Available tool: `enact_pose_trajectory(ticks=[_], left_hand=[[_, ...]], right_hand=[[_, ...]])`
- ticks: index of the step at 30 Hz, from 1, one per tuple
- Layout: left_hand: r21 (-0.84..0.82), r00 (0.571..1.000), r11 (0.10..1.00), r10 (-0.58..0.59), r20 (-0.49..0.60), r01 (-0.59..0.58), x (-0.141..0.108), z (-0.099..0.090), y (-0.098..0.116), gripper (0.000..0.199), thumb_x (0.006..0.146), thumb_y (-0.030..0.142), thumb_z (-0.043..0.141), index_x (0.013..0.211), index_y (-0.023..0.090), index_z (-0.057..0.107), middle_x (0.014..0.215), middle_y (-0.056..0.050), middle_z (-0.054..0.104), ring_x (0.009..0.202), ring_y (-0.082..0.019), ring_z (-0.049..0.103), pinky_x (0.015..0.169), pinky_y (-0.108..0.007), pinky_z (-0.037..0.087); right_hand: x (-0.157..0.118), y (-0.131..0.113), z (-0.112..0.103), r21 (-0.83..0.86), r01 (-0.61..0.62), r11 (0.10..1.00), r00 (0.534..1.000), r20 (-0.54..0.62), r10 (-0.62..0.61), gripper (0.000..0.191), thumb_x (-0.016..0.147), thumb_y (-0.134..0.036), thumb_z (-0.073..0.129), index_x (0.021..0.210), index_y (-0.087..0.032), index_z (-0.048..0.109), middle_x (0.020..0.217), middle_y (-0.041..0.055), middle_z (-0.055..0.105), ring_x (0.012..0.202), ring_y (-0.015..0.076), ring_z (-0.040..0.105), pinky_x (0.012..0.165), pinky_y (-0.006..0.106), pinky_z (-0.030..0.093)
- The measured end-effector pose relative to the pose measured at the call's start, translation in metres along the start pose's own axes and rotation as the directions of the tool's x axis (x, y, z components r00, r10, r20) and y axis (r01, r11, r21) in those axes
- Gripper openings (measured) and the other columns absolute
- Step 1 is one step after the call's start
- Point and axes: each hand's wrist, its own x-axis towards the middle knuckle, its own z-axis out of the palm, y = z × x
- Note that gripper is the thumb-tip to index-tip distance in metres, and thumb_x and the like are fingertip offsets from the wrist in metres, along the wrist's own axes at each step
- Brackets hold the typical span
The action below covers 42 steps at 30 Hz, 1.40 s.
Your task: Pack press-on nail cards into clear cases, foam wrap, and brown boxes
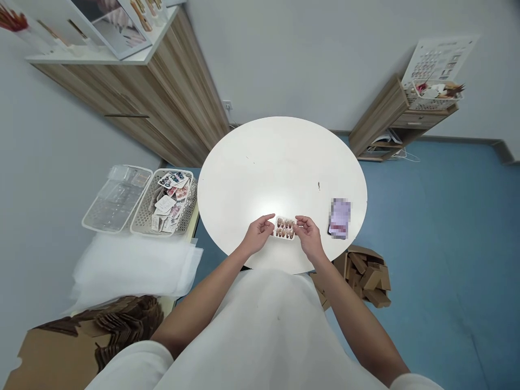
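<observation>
A small white card of press-on nails [285, 228], brown and glossy in two rows, is held over the front part of the round white table [280, 168]. My left hand [259, 234] pinches its left edge between thumb and fingers. On the opposite side, my right hand [309, 235] grips the right edge, fingertips overlapping the end nails. The card faces up toward me. A phone [339, 218], blurred out and purplish, lies on the table to the right of my right hand.
Left of the table stand a white basket of nail cards [190, 211], a basket of clear plastic cases [87, 221], white sheets [134, 260] and stacked flat cardboard [65, 352]. A box of cardboard pieces [368, 276] sits on the floor at right. Wooden cabinets [182, 81] are behind.
</observation>
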Motion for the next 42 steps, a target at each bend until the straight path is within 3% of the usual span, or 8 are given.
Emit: enact_pose_trajectory(ticks=[10,13,17,23,27,30,38,42], left_hand=[[0.286,0.975,0.943,0.117,0.189,-0.169,-0.003,-0.025,0.001,0.075,0.06,0.03,0.072,0.128,0.028,0.04,0.092,-0.001,0.053,0.071,-0.01,0.054,0.077,-0.03,0.046],[0.305,0.972,0.931,0.148,0.183,-0.2,-0.004,-0.03,-0.004,0.07,0.065,0.029,0.068,0.129,0.027,0.04,0.085,0.001,0.053,0.071,-0.01,0.053,0.078,-0.03,0.045],[0.315,0.984,0.935,0.134,0.117,-0.165,-0.007,-0.036,-0.011,0.069,0.067,0.03,0.067,0.129,0.026,0.037,0.079,0.002,0.054,0.072,-0.012,0.054,0.075,-0.028,0.045],[0.349,0.996,0.932,0.087,0.035,-0.094,-0.017,-0.051,-0.024,0.07,0.067,0.032,0.066,0.13,0.025,0.036,0.079,0.001,0.054,0.072,-0.013,0.055,0.074,-0.028,0.045],[0.375,0.995,0.927,0.034,-0.093,0.004,-0.024,-0.072,-0.035,0.074,0.068,0.029,0.065,0.133,0.025,0.029,0.088,0.0,0.055,0.07,-0.011,0.057,0.075,-0.029,0.045],[0.382,0.986,0.923,0.02,-0.166,0.046,-0.028,-0.093,-0.045,0.065,0.069,0.027,0.064,0.128,0.024,0.037,0.09,-0.001,0.057,0.07,-0.012,0.057,0.077,-0.03,0.044],[0.466,0.968,0.876,-0.005,-0.25,0.125,-0.023,-0.16,-0.087,0.054,0.071,0.023,0.061,0.122,0.019,0.045,0.096,-0.006,0.055,0.08,-0.016,0.053,0.072,-0.03,0.045],[0.497,0.97,0.855,-0.024,-0.241,0.145,-0.013,-0.184,-0.107,0.054,0.073,0.02,0.058,0.124,0.018,0.043,0.1,-0.007,0.05,0.078,-0.016,0.052,0.07,-0.03,0.046]], right_hand=[[-0.001,0.002,0.02,-0.061,0.009,0.998,1.0,-0.018,-0.01,0.035,0.069,-0.04,0.062,0.098,-0.02,0.058,0.09,0.0039,0.057,0.081,0.0145,0.055,0.075,0.032,0.046],[-0.004,0.002,0.022,-0.081,-0.013,0.997,1.0,0.026,0.015,0.04,0.071,-0.041,0.06,0.107,-0.022,0.056,0.096,0.0049,0.056,0.079,0.0135,0.055,0.076,0.033,0.046],[-0.01,0.002,0.025,-0.186,-0.015,0.983,0.985,0.168,0.047,0.066,0.068,-0.035,0.064,0.128,-0.027,0.039,0.111,0.0071,0.052,0.073,0.0111,0.056,0.077,0.035,0.046],[-0.007,0.012,0.043,-0.46,0.1,0.882,0.969,0.245,0.018,0.065,0.068,-0.028,0.061,0.129,-0.028,0.039,0.097,0.0035,0.054,0.066,0.0113,0.052,0.073,0.035,0.047],[0.001,0.021,0.069,-0.508,0.114,0.854,0.957,0.287,0.043,0.062,0.069,-0.027,0.058,0.127,-0.029,0.039,0.093,0.0017,0.053,0.063,0.0105,0.052,0.068,0.033,0.047],[0.007,0.031,0.096,-0.526,0.107,0.844,0.95,0.305,0.07,0.061,0.068,-0.026,0.059,0.126,-0.028,0.039,0.089,0.0005,0.053,0.063,0.0111,0.052,0.066,0.032,0.047],[0.029,0.07,0.18,-0.525,0.036,0.85,0.95,0.281,0.133,0.059,0.065,-0.025,0.061,0.12,-0.022,0.04,0.094,0.0022,0.052,0.067,0.0119,0.05,0.069,0.032,0.046],[0.04,0.092,0.209,-0.54,0.046,0.84,0.959,0.26,0.115,0.058,0.066,-0.024,0.061,0.12,-0.021,0.04,0.102,0.0059,0.048,0.071,0.0134,0.049,0.068,0.033,0.048]])
